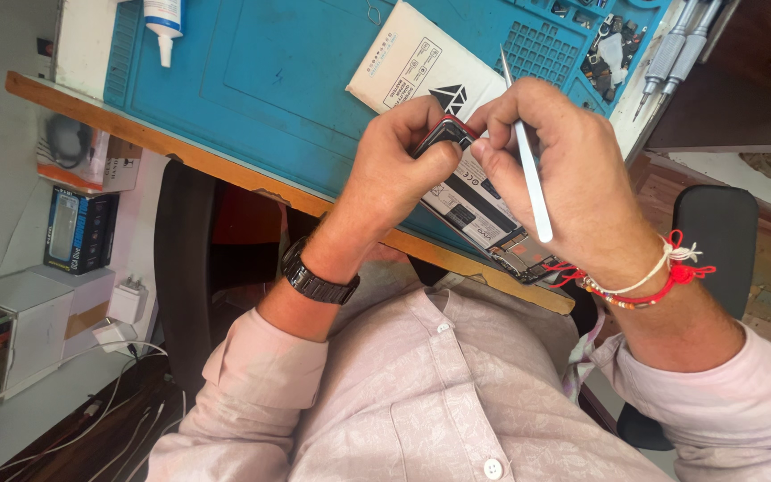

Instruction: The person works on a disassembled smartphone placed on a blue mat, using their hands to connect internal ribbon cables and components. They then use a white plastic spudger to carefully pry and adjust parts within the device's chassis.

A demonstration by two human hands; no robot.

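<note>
Left hand [403, 165] grips an opened phone [479, 210]; right hand [555, 170] pinches tweezers [524, 152] over it, beside a white packet [417, 62] on the blue mat [269, 80].

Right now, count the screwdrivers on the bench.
2. Both screwdrivers lie side by side at the top right, past the blue mat's edge, tips pointing toward the person. The frame crops their handles; others may be hidden.

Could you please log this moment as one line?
left hand: grips opened phone | right hand: holds tweezers at phone | under: blue mat
</note>
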